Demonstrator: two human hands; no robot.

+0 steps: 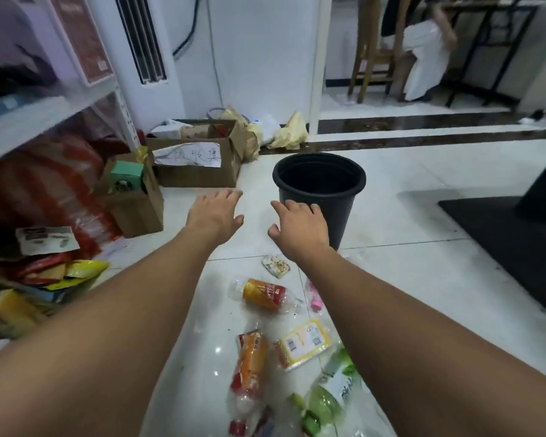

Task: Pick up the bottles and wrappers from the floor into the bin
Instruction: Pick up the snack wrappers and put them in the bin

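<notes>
1. Hovering above a white tiled floor (423, 279), a person's left hand (216, 212) and right hand (300, 228) stretch forward, both released, fingers spread and holding nothing.
2. The right hand sits in front of the wall of a black bin (338, 209), which stands upright on the floor; whether the fingers touch it cannot be told. The left hand is off to the bin's left, apart from it.
3. Litter lies on the floor between the forearms, nearer the camera than the bin: a small white wrapper (276, 265), a crushed red-labelled bottle (264, 294), a small pink bottle (315, 298) just beside the right forearm, a yellow wrapper (303, 343), an orange-labelled bottle (249, 364) and a green-labelled bottle (331, 392) partly hidden by the right forearm.
4. Two cardboard boxes (196, 171) stand on the floor beyond the left hand, next to a shelf (44, 111) crowded with packets.
</notes>
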